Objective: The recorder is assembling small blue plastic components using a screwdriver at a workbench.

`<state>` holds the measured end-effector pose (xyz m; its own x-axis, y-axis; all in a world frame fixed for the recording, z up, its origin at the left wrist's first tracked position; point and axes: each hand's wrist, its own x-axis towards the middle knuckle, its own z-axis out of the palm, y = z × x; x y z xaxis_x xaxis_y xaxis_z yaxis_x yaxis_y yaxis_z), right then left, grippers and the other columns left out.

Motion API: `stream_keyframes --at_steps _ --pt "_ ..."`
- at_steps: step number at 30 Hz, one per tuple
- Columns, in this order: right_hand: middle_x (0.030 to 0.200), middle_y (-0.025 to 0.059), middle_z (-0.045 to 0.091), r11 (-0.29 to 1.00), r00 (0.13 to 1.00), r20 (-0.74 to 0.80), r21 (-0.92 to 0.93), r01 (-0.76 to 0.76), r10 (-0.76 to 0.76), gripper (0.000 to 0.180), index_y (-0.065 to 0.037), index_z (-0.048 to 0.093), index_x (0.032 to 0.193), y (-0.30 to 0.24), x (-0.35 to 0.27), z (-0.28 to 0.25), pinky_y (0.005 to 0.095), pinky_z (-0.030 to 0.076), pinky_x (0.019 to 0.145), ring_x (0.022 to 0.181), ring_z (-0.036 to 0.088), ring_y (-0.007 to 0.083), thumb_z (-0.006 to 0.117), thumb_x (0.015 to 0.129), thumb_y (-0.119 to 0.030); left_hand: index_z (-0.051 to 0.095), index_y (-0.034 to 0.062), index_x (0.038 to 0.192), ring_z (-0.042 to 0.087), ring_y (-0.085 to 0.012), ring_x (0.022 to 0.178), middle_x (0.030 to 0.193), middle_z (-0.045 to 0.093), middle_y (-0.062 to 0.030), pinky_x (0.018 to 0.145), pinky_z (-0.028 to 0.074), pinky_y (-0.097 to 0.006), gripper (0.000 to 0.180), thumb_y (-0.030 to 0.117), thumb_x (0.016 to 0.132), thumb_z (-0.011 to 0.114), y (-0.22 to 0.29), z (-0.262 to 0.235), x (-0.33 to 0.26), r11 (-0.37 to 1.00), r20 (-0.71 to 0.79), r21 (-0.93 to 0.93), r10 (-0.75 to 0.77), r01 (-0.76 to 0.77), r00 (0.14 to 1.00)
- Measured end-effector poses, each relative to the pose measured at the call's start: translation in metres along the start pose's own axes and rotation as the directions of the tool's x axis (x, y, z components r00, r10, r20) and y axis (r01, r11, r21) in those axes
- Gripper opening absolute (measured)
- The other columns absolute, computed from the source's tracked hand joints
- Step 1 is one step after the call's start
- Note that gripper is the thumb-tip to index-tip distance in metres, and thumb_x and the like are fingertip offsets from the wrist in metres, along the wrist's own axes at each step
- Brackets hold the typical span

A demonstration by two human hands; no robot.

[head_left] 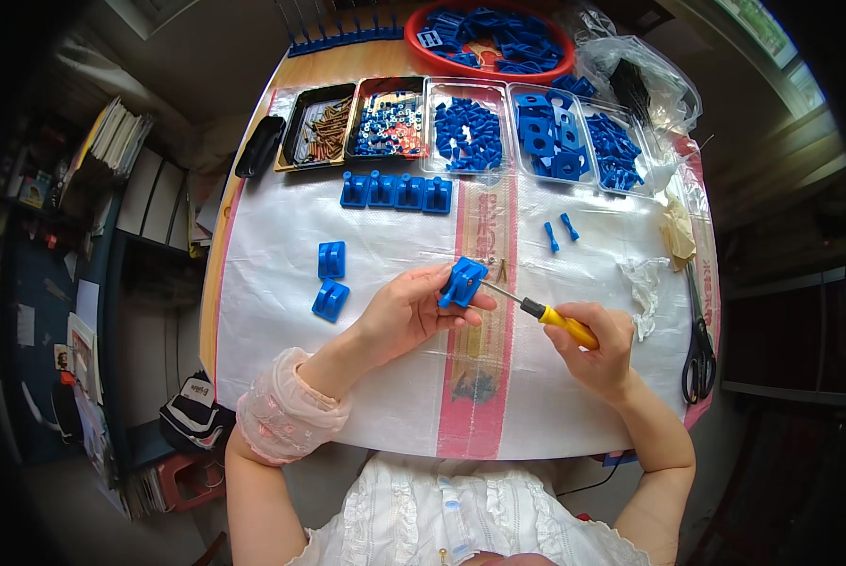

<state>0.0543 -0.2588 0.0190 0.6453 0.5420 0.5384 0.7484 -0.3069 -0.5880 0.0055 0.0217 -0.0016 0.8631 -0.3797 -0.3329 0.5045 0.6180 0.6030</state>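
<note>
Near the middle of the table, my left hand (pixel 421 307) grips a blue plastic bracket (pixel 463 282) between thumb and fingers. My right hand (pixel 597 344) is wrapped round the yellow and black handle of a screwdriver (pixel 568 324). Its metal shaft points left, and the tip meets the bracket's right side. A brass-coloured screw (pixel 502 271) lies on the sheet just beyond the bracket. To the left lie two similar blue brackets (pixel 331 300), apart from my hand. Two small blue plastic pieces (pixel 551 237) rest farther off to the right.
Along the back stand trays of screws (pixel 329 130), nuts and small blue parts (pixel 385 118), blue pegs (pixel 467 132) and flat blue plates (pixel 548 137). Behind them is a red basin (pixel 566 68). Several assembled blue brackets (pixel 409 191) form a row. Black scissors (pixel 698 358) lie at the right edge.
</note>
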Motion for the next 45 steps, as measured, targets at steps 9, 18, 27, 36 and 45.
stream_keyframes --at_steps 9,18,27,36,45 --pt "0.071 0.0091 0.069 1.0 0.999 0.043 -0.016 0.027 -0.026 0.024 -0.004 0.068 0.095 0.0 0.001 0.002 0.0324 0.048 0.049 0.053 0.064 0.0228 0.085 0.077 -0.008 0.051 -0.0024 0.141 0.072 -0.02 0.096 0.121 0.069 -0.0235 0.091 0.056 -0.032 0.046 0.03 0.111 0.04 0.001 0.004 0.0 0.999 -0.01 0.044 -0.004 0.004 1.0" --pt "0.066 0.0076 0.065 0.995 0.997 0.015 -0.067 0.074 -0.073 0.025 -0.005 0.068 0.094 0.001 0.001 0.003 0.0327 0.044 0.047 0.05 0.061 0.0216 0.085 0.076 -0.009 0.051 -0.0019 0.14 0.071 -0.0187 0.096 0.121 0.069 -0.0218 0.092 0.055 -0.032 0.045 0.031 0.112 0.039 0.0 0.003 0.001 0.997 -0.009 0.075 0.005 -0.004 1.0" --pt "0.062 0.0015 0.051 0.937 0.967 0.03 -0.241 0.254 -0.255 0.03 -0.006 0.068 0.095 0.001 0.001 -0.001 0.0319 0.033 0.042 0.045 0.046 0.0155 0.088 0.074 -0.012 0.051 0.0012 0.139 0.071 -0.0158 0.098 0.126 0.067 -0.0192 0.091 0.057 -0.03 0.042 0.032 0.112 0.042 -0.002 0.002 0.001 0.99 0.038 0.137 0.032 -0.037 0.999" --pt "0.063 0.0021 0.049 0.869 0.926 0.147 -0.322 0.376 -0.346 0.035 -0.004 0.066 0.1 -0.005 -0.003 -0.003 0.0329 0.03 0.041 0.044 0.044 0.0163 0.087 0.073 -0.01 0.056 -0.0014 0.134 0.071 -0.019 0.103 0.126 0.068 -0.0184 0.089 0.058 -0.027 0.044 0.034 0.111 0.043 -0.001 0.0 0.001 0.978 0.052 0.209 0.011 -0.022 0.999" --pt "0.061 0.0007 0.047 0.919 0.966 0.097 -0.296 0.259 -0.241 0.024 -0.004 0.066 0.09 -0.016 -0.005 0.004 0.0321 0.032 0.04 0.044 0.047 0.0148 0.085 0.078 -0.013 0.056 -0.0032 0.134 0.069 -0.0258 0.115 0.129 0.066 -0.0204 0.098 0.058 -0.031 0.045 0.033 0.112 0.041 -0.005 0.001 0.003 0.976 0.046 0.202 0.068 -0.076 0.997"
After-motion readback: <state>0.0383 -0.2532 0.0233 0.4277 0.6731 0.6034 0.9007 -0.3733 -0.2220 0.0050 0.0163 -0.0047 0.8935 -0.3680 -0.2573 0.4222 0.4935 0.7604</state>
